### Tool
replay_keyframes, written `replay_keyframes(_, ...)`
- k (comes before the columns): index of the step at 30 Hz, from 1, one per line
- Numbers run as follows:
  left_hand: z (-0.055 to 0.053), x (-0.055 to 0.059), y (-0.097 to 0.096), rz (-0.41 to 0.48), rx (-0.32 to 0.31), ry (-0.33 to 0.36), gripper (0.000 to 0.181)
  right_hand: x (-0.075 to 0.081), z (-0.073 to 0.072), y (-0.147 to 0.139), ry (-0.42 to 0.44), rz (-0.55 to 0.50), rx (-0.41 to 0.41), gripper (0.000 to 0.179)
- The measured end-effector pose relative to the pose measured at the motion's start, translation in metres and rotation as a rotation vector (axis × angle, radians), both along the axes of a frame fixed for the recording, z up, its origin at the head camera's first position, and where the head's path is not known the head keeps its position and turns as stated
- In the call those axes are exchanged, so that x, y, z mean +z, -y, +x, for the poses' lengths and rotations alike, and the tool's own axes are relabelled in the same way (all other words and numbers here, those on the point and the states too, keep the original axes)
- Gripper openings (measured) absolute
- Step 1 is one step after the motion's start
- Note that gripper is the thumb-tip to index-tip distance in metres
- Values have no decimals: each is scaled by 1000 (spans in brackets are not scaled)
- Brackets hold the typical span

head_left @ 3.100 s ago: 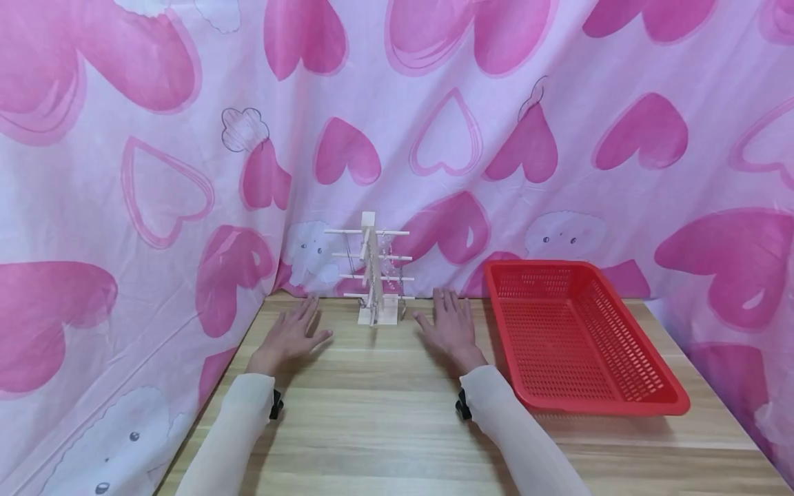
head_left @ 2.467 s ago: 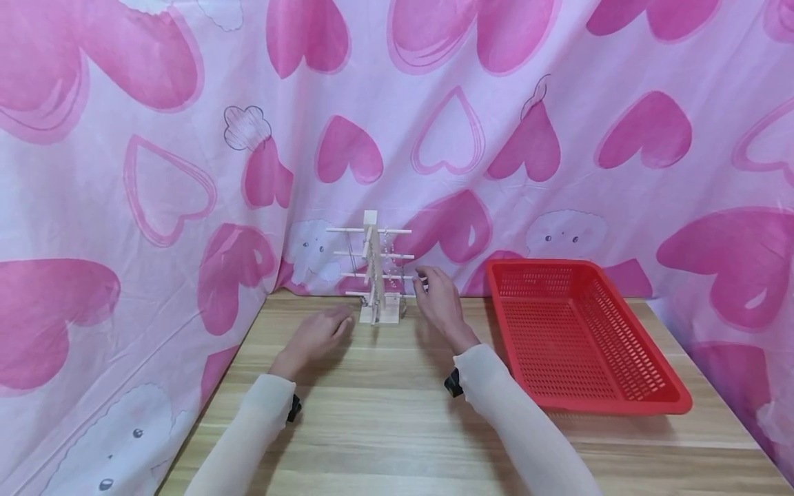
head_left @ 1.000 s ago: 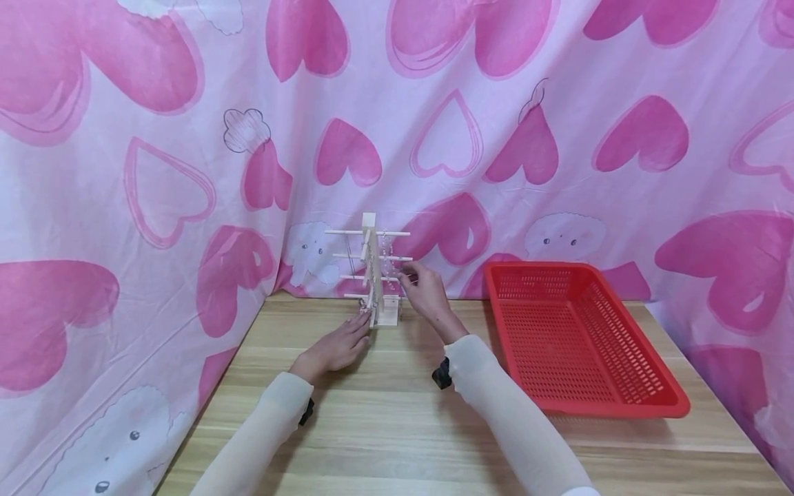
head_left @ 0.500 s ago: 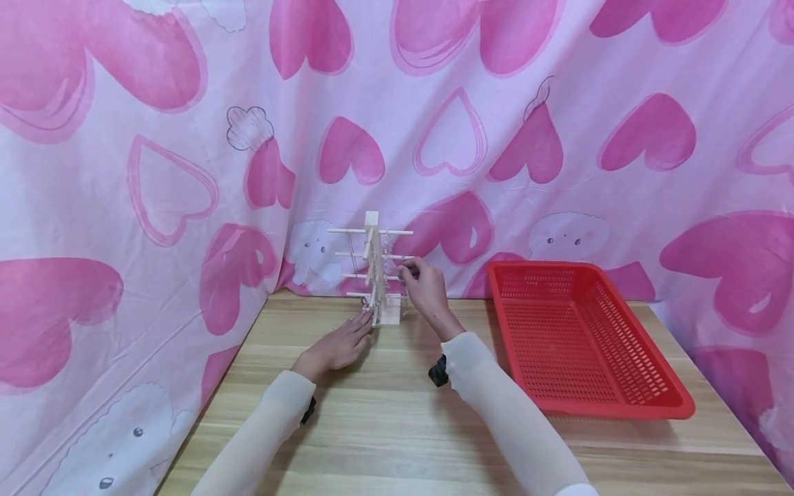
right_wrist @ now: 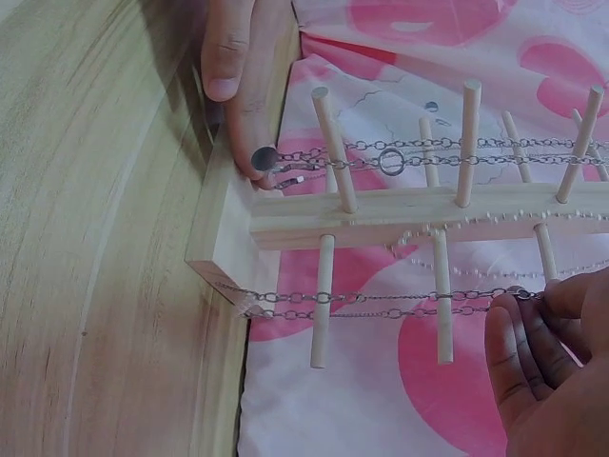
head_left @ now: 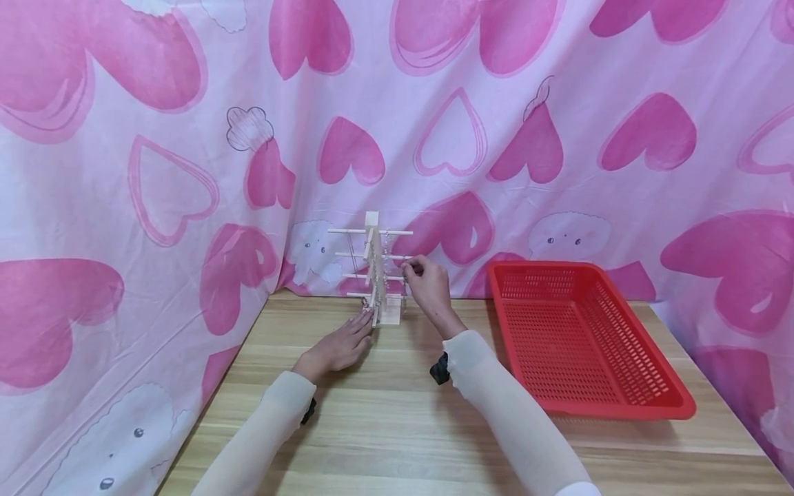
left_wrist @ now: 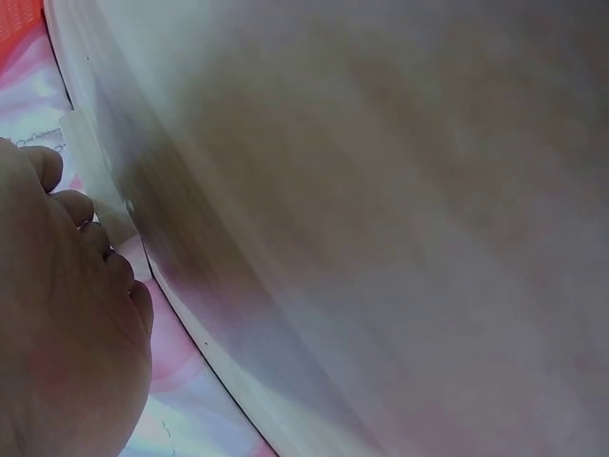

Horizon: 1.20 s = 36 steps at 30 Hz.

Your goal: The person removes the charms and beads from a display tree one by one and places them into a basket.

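Note:
A pale wooden jewelry stand (head_left: 372, 220) with crossing pegs stands at the back of the table. In the right wrist view a silver chain necklace (right_wrist: 303, 298) hangs along its near pegs. My right hand (head_left: 430, 293) pinches the upper end of that necklace between thumb and fingers, near a peg tip on the right side. On the opposite side hang more silver chains with a ring (right_wrist: 391, 162), and a beaded strand (right_wrist: 476, 217) drapes by the post. My left hand (head_left: 340, 346), fingers extended, rests at the foot of the stand, fingertips at its base (right_wrist: 214, 214).
To the right stands a red plastic basket (head_left: 604, 410) with perforated walls and nothing inside. A pink heart-patterned cloth (head_left: 347, 151) hangs close behind the stand and along the left edge of the wooden table (head_left: 384, 427).
Both hands have left the tabletop beside the stand. The left has come to its base; the right has reached its pegs, taken hold of the chain necklace and lately shifted slightly right.

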<state>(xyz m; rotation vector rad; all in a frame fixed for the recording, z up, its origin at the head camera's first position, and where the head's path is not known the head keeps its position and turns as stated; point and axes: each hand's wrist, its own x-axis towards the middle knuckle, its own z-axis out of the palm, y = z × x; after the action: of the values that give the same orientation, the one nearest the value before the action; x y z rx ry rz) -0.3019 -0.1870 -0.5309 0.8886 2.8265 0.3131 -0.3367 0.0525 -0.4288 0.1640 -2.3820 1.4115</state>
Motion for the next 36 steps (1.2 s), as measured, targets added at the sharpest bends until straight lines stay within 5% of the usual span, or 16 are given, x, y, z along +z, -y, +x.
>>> replay_keyframes(36,-2,0,0,28,13,28,61,22,-7,-39,-147,18,-60,15)
